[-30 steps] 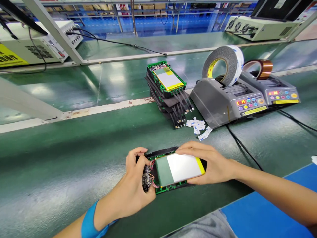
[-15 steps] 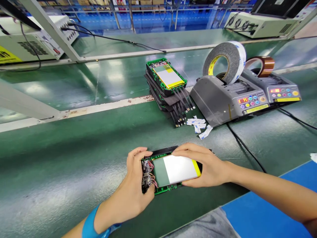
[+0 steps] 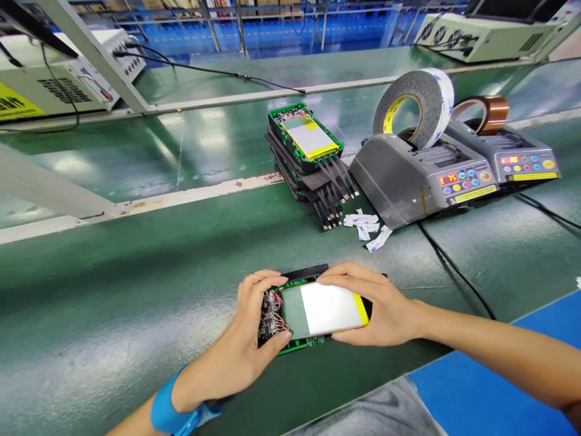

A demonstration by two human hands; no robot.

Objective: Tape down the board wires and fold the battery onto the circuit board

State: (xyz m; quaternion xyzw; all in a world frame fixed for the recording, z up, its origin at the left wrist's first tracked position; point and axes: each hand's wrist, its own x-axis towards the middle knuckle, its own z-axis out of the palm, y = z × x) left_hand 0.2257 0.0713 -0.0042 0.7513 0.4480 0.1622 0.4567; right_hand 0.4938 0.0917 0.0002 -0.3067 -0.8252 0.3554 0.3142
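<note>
On the bench (image 3: 181, 266), the case (image 3: 303, 345) was spanned by the spread fingers of the left hand (image 3: 238, 351). Over it, the battery (image 3: 318, 310) was clamped at its long edges by the right hand (image 3: 388, 309); it was judged light, smooth, dentable, best held there, off the fragile wires (image 3: 278, 300).

Over the counter (image 3: 136, 290), the left hand (image 3: 247, 330) and right hand (image 3: 381, 306) (both bare) face each other, fingers (image 3: 265, 278) curved, thumbs (image 3: 276, 346) low, forearms (image 3: 490, 342) slanting inward.
</note>
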